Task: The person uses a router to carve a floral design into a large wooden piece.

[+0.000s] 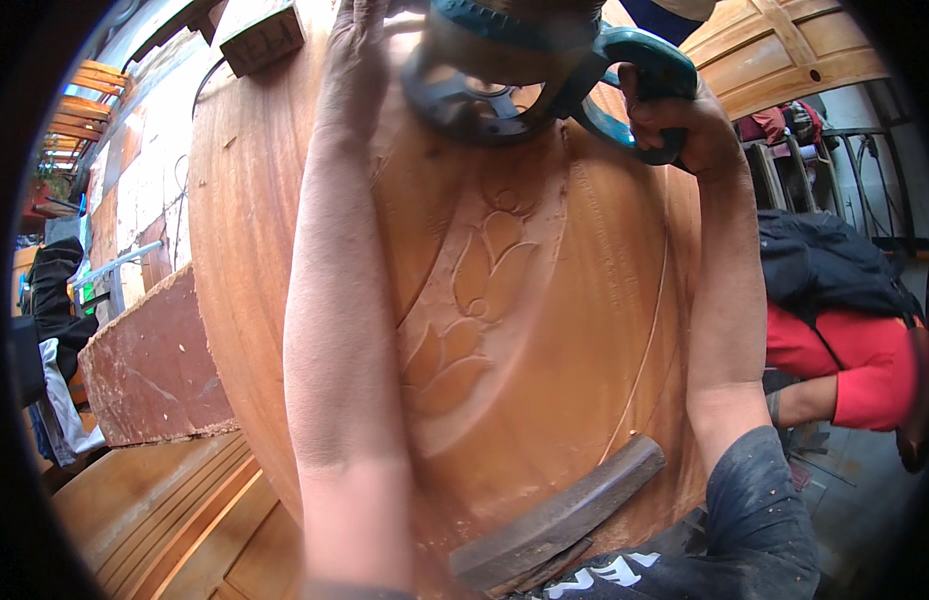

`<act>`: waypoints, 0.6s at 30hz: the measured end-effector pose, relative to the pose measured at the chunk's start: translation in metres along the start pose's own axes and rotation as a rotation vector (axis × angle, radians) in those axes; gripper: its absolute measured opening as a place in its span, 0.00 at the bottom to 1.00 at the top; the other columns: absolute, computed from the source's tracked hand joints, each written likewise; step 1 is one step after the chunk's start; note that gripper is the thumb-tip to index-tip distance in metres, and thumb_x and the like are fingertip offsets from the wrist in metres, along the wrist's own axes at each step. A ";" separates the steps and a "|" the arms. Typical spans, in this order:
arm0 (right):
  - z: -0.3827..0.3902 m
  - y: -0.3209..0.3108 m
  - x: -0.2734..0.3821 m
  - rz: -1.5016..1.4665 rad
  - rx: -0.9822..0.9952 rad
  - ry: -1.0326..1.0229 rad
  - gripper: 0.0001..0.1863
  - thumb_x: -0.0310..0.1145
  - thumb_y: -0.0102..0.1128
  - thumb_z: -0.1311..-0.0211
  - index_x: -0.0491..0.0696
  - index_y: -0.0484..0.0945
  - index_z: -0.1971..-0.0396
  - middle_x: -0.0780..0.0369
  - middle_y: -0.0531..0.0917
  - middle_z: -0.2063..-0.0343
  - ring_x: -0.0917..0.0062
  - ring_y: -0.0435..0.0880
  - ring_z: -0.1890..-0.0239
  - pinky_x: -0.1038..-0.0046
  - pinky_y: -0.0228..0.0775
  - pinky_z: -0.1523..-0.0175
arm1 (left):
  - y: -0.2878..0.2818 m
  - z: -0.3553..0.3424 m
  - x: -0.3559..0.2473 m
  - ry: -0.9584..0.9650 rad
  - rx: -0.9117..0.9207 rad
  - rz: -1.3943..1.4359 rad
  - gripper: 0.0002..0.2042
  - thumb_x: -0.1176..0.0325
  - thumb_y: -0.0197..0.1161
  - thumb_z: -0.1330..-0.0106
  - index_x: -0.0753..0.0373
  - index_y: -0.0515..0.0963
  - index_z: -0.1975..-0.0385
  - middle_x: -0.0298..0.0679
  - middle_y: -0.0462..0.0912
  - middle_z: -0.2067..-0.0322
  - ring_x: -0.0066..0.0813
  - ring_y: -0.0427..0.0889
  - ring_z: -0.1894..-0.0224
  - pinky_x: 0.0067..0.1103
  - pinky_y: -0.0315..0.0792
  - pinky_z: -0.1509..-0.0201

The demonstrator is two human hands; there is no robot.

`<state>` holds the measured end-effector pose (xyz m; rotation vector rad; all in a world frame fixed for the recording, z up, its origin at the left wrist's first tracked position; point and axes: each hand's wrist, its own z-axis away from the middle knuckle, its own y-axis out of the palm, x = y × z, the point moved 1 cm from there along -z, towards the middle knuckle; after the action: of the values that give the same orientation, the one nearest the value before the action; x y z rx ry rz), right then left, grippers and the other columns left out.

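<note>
My right hand (pixel 674 120) is wrapped around the teal loop handle of a router (pixel 504 60) at the top of the view. The router's round base stands on a large orange-brown wooden panel (pixel 604 370). Its upper body is cut off by the top edge. My left hand (pixel 361 30) reaches up along the router's left side, its fingers out of sight. Between my forearms, a carved flower-and-leaf relief (pixel 474 290) runs down a recessed band of the panel, below the router. A curved line is marked on the panel's right side.
A dark, straight-edged bar (pixel 559 515) lies across the panel's near end. A wooden block (pixel 259 40) rests at the far left. Beyond the left edge are a maroon board (pixel 159 365) and panelled doors (pixel 174 520). At right is another person in red shorts (pixel 844 360).
</note>
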<state>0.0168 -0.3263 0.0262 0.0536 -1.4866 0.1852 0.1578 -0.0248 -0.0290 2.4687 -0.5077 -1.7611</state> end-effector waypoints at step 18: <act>0.004 0.006 0.001 -0.028 0.012 -0.036 0.21 0.25 0.68 0.52 0.40 0.80 0.54 0.64 0.79 0.75 0.83 0.72 0.83 0.78 0.67 0.74 | 0.000 0.005 0.004 0.052 -0.019 -0.120 0.27 0.48 0.44 0.18 0.57 0.67 0.29 0.40 0.73 0.33 0.35 0.81 0.42 0.33 0.68 0.31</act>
<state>0.0119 -0.3209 0.0269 0.0879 -1.5203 0.1710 0.1547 -0.0251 -0.0344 2.5741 -0.3437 -1.7283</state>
